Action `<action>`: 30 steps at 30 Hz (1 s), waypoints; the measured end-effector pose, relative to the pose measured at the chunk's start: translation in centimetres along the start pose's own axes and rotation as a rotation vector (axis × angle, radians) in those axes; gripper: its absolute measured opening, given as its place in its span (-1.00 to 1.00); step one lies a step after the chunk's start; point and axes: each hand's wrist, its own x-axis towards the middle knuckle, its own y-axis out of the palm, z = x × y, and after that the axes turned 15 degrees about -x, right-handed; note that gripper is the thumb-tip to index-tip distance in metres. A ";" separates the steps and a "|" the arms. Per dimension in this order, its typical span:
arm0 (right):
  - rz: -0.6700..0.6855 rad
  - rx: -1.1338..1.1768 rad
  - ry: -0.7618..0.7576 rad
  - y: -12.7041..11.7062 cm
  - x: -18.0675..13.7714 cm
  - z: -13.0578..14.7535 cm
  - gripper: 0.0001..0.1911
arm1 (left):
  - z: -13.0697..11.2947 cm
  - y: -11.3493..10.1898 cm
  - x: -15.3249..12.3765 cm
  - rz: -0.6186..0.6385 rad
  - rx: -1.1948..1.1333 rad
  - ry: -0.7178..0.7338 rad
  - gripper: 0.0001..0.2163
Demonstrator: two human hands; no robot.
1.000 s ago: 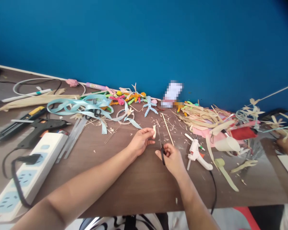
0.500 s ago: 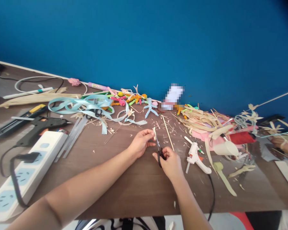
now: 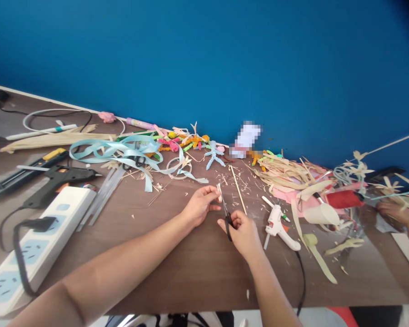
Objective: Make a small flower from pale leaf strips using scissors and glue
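Note:
Between the fingertips of my left hand (image 3: pixel 202 204) is a small pale strip (image 3: pixel 219 193), perhaps dried husk; its full shape is too small to make out. My right hand (image 3: pixel 242 230) grips black-handled scissors (image 3: pixel 229 220), the fingers in the loops. The blades point up and away, lying right beside the strip at my left fingertips. Beyond both hands, a thin pale stick (image 3: pixel 238 190) rests on the table among small straw-coloured scraps.
A white glue gun (image 3: pixel 278 227) lies right of my hands. On the left are a power strip (image 3: pixel 37 252), a black glue gun (image 3: pixel 59 178) and light-blue ribbon (image 3: pixel 117 147). Dried husks (image 3: pixel 286 170) lie at the back right. Another person's hand (image 3: pixel 397 213) is at the far right.
The scissors' blades look slightly more apart than before, and my right hand has shifted a little. My left hand keeps its pinch. The other person's hand has moved slightly.

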 end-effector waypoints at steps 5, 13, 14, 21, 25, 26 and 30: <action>0.001 -0.024 0.019 0.1 0.1 -0.2 -0.71 | 0.0 0.1 0.0 -0.004 0.005 -0.011 -0.82; 0.028 -0.013 0.031 0.2 0.1 -0.1 -0.70 | -0.1 0.1 -0.1 -0.009 -0.002 -0.022 -0.82; 0.029 -0.010 0.030 0.2 0.1 -0.1 -0.70 | -0.1 0.1 -0.1 -0.007 -0.004 -0.024 -0.82; 0.016 0.014 0.045 0.3 0.3 -0.7 -0.67 | -0.1 -0.1 0.0 0.000 -0.001 -0.025 -0.81; 0.038 0.070 0.081 0.3 0.3 -0.6 -0.65 | -0.1 -0.1 0.0 0.008 -0.003 -0.031 -0.83; 0.046 0.094 0.098 0.2 0.3 -0.4 -0.64 | -0.1 -0.1 0.0 0.009 -0.002 -0.033 -0.83; 0.067 0.235 0.157 -0.4 0.2 0.0 -0.67 | -0.2 0.0 0.0 -0.008 0.001 -0.029 -0.84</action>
